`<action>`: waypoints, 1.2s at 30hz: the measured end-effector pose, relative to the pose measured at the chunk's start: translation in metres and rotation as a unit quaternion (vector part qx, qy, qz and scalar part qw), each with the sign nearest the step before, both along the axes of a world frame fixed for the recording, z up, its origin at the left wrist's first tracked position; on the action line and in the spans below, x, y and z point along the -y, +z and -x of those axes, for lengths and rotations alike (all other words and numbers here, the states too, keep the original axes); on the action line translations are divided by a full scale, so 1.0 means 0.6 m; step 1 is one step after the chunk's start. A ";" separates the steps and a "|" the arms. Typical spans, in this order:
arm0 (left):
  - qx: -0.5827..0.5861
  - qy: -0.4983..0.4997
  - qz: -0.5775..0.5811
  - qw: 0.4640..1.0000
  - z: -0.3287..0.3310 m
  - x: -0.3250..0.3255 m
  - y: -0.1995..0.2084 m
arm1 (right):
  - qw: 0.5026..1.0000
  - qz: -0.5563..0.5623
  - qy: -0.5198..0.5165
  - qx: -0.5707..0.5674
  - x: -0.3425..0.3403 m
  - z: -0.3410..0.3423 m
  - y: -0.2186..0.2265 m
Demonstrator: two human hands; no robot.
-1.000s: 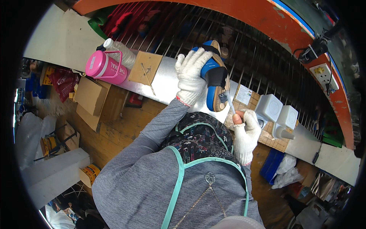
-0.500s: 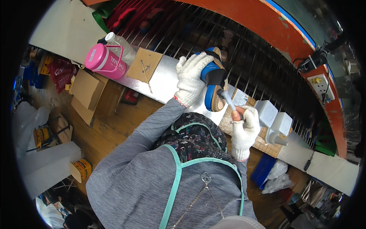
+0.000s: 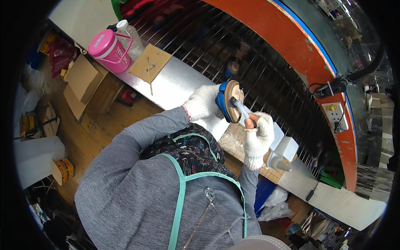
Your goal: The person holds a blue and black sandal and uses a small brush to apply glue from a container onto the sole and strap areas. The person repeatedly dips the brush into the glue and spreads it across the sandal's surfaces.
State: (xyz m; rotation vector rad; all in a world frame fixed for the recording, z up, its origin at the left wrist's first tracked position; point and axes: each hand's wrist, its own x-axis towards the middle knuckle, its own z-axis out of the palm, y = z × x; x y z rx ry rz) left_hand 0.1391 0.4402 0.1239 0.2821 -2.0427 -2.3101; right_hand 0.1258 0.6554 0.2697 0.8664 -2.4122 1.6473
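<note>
My left hand (image 3: 203,102), in a white knit glove, is closed around the far side of a blue shoe (image 3: 222,104). The shoe is tipped so that its tan underside faces the right, and the glove's fingers are partly hidden behind it. In my right hand (image 3: 259,135), gloved with bare fingertips showing, a pale-handled brush (image 3: 242,110) is pinched. Its dark bristle end touches the shoe's underside near the middle.
A slatted metal rack (image 3: 200,46) runs beyond the metal ledge (image 3: 179,79). On the ledge are a pink jug (image 3: 109,52), a clear bottle (image 3: 132,41), a cardboard piece with a thin stick (image 3: 151,62), and white containers (image 3: 286,148) at right. Another shoe (image 3: 232,68) lies on the rack.
The shoe has turned in my left hand, its dark strap now out of sight and its underside more exposed. The brush stays against it. The whole view has shifted.
</note>
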 end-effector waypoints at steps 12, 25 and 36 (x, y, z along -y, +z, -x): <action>0.209 -0.244 -0.101 0.941 -0.032 -0.033 0.195 | 0.998 -0.015 0.058 0.024 -0.034 0.045 0.022; 0.266 -0.342 -0.171 0.885 -0.031 -0.065 0.245 | 0.991 0.004 0.134 -0.007 -0.100 0.082 0.048; 0.224 -0.243 -0.220 0.918 -0.049 -0.050 0.208 | 0.959 0.002 -0.220 0.181 -0.259 -0.058 -0.134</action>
